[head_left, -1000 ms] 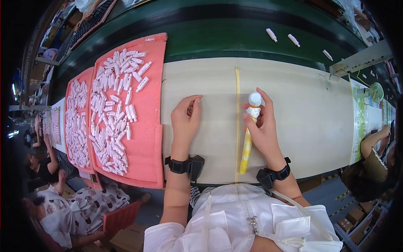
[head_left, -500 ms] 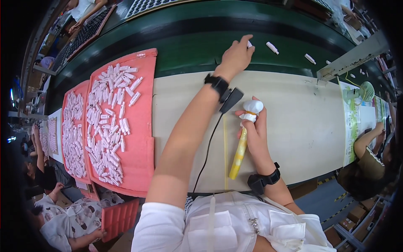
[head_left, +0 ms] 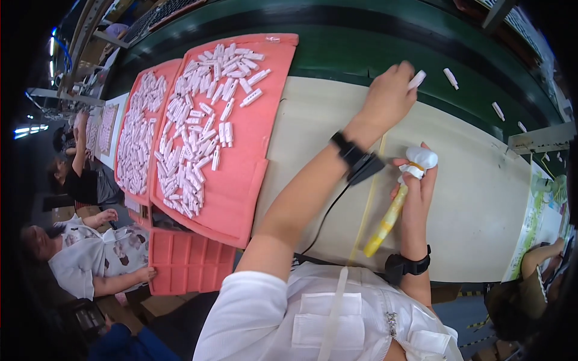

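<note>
Over the near edge of the green conveyor belt (head_left: 337, 45), my left hand (head_left: 385, 99) is closed on a small white plastic tube-shaped piece (head_left: 416, 80), which sticks out past its fingertips. My right hand (head_left: 418, 195) is wrapped round a yellow-handled dabber (head_left: 385, 224). Its rounded head (head_left: 421, 157) is covered in white cloth and tied with a yellowish band. That hand is above the beige work surface (head_left: 469, 198). More white pieces lie on the belt, one of them (head_left: 451, 79) just right of my left hand.
On my left, pink trays (head_left: 250, 162) hold many similar white pieces (head_left: 192, 126). A metal post (head_left: 542, 137) and a small green fan (head_left: 559, 189) are at the right. A co-worker at the left grips an empty pink tray (head_left: 192, 262). A black cable (head_left: 328, 219) hangs from my left wristband.
The view has turned, so the scene sits further right and tilted. My left hand has drawn the white piece slightly back toward the belt's near edge. My right hand keeps the dabber.
</note>
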Motion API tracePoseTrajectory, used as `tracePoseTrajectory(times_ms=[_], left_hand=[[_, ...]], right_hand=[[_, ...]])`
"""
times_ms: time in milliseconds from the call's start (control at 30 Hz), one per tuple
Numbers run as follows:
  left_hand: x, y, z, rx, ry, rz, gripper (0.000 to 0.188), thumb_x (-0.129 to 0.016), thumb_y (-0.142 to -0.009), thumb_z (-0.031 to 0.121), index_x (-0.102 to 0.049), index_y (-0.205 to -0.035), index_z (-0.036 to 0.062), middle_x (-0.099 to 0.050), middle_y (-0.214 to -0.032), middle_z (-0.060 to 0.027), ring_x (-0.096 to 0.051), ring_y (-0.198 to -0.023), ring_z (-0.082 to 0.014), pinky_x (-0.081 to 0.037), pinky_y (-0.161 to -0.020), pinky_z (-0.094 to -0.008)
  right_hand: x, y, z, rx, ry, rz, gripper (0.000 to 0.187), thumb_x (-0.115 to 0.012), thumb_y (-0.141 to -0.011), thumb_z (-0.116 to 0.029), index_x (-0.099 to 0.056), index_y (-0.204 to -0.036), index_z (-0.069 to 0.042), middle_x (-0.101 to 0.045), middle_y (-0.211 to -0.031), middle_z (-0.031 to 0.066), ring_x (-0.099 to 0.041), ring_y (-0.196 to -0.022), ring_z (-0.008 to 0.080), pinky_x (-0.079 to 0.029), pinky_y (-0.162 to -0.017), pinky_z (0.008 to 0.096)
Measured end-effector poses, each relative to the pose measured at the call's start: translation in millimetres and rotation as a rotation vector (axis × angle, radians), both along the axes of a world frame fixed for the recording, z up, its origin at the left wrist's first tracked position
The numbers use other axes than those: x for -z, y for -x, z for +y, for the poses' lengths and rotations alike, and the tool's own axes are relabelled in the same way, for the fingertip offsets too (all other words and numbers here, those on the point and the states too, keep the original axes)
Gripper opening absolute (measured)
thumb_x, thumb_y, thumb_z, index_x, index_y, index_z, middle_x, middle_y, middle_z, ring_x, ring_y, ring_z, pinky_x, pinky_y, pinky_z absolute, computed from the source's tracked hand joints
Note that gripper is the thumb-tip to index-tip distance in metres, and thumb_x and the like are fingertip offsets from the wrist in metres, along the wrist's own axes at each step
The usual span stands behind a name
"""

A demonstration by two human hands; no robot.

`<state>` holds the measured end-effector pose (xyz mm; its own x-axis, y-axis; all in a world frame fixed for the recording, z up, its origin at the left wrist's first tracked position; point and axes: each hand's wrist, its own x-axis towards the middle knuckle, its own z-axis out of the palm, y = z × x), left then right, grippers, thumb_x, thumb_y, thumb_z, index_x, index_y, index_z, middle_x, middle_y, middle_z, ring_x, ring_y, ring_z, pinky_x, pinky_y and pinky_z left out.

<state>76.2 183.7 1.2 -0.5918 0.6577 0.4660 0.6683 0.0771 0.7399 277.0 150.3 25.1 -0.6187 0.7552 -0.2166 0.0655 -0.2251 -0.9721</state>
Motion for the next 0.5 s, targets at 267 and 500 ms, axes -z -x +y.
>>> tracePoseTrajectory(times_ms=[267,500], left_hand=[[12,-76,-154,-0.059,0.021,-0.377,0.020,-0.076,-0.079,0.005,-0.073,-0.099,0.0047,-0.063,-0.085,-0.0111,-0.063,-0.074,-0.0298,-0.052,-0.068,-0.0407],[27,-75,-165,-0.113,0.051,-0.120,0.014,-0.081,-0.074,0.007,-0.077,-0.087,0.0075,-0.063,-0.081,-0.0062,-0.062,-0.074,-0.0259,-0.049,-0.073,-0.0395]], right_hand=[[-10,-6,-14,-0.258,-0.053,-0.165,0.042,-0.046,-0.106,-0.015,-0.041,-0.148,-0.008,-0.064,-0.100,0.0072,-0.056,-0.067,0.0084,-0.045,-0.052,0.0238],[-2,4,-18,-0.386,-0.293,-0.279,0.039,-0.049,-0.106,-0.014,-0.040,-0.143,-0.007,-0.065,-0.089,0.0064,-0.058,-0.064,0.0109,-0.046,-0.056,0.0273]])
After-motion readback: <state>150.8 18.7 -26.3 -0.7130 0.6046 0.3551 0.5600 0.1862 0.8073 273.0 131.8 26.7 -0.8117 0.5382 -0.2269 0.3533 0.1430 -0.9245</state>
